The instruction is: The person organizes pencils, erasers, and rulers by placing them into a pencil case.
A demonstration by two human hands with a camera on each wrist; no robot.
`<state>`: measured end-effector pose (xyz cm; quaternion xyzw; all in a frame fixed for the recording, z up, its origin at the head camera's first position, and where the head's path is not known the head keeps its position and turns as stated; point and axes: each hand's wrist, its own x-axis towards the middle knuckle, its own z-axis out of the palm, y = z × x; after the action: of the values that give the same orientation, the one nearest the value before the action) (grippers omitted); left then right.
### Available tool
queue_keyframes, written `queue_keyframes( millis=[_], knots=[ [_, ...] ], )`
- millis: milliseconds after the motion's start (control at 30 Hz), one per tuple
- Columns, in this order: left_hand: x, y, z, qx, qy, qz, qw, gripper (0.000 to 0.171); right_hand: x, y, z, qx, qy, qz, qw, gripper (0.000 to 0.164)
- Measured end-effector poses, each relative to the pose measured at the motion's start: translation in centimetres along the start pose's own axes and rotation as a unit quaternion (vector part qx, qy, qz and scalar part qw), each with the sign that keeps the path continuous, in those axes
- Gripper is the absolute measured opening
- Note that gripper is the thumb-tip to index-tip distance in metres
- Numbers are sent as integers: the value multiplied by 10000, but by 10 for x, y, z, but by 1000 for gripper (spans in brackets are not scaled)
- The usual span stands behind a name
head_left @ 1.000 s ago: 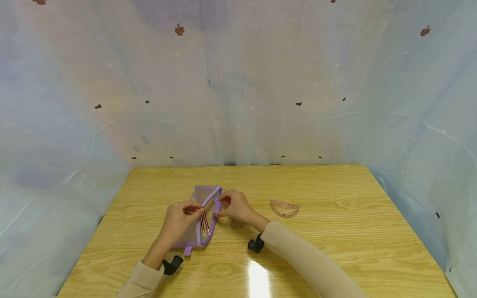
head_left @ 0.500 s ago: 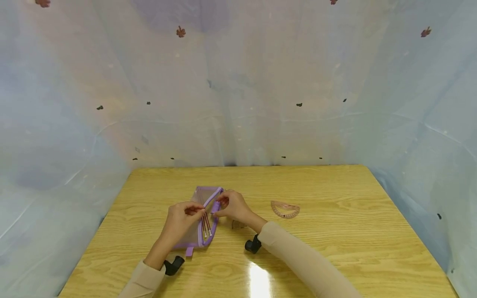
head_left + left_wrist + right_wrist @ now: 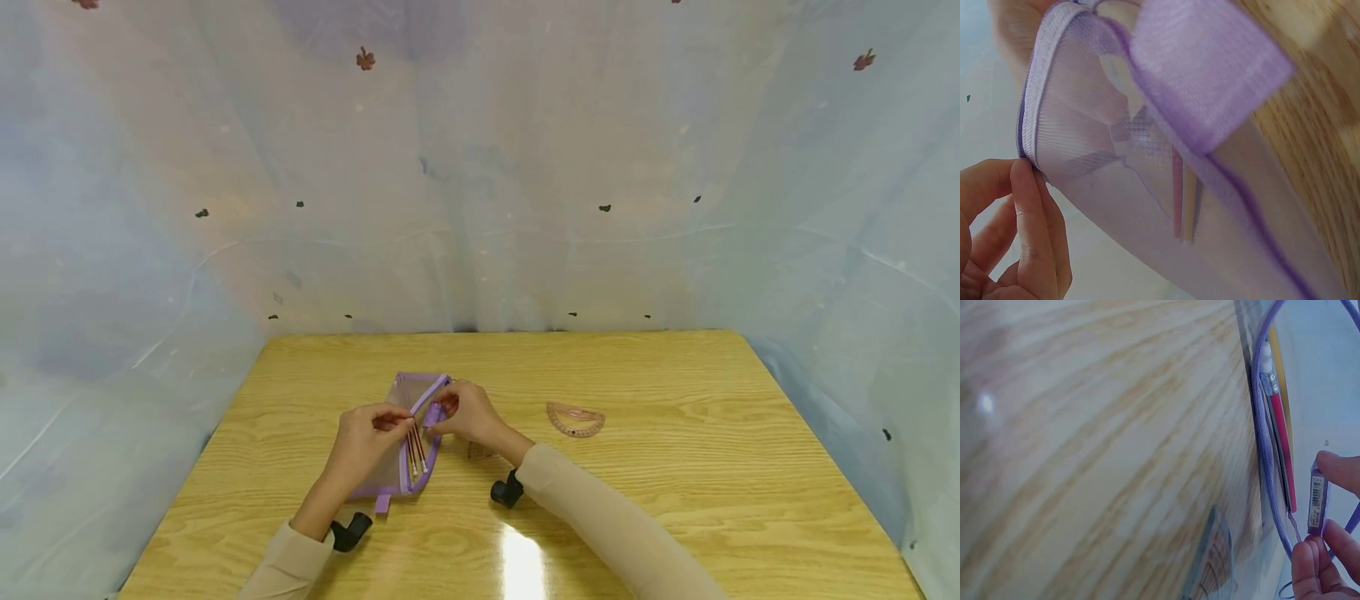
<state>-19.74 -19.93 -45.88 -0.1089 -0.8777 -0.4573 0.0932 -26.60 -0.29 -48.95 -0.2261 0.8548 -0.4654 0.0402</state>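
Observation:
A see-through mesh pencil pouch [image 3: 382,473] with purple trim lies on the table, its zip undone. My left hand [image 3: 362,440] pinches the zip edge of its mouth between thumb and fingers, as the left wrist view also shows at the lavender edge. My right hand [image 3: 474,415] holds a small purple eraser [image 3: 1317,503] with a barcode label, between thumb and fingers, at the pouch's mouth. Inside the pouch lie pencils [image 3: 415,450]; a red one [image 3: 1281,419] with a white eraser end shows beside a yellow one [image 3: 1274,344] in the right wrist view.
A pinkish clear protractor [image 3: 576,420] lies to the right of my right hand. Another clear measuring piece [image 3: 480,451] with dark markings lies partly hidden under my right wrist. The wooden table [image 3: 675,467] meets a pale curtain [image 3: 525,275] at the back.
My right hand has shifted slightly left with the eraser, further over the pouch's opening. My left hand keeps its pinch on the zip edge, almost unmoved.

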Motion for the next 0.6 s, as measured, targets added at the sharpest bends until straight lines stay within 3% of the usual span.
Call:
queue_keyframes(
  millis=[600],
  knots=[
    [0, 0, 0, 6, 67, 13, 10000, 5, 2, 0, 6, -17, 61, 28, 10000, 39]
  ],
)
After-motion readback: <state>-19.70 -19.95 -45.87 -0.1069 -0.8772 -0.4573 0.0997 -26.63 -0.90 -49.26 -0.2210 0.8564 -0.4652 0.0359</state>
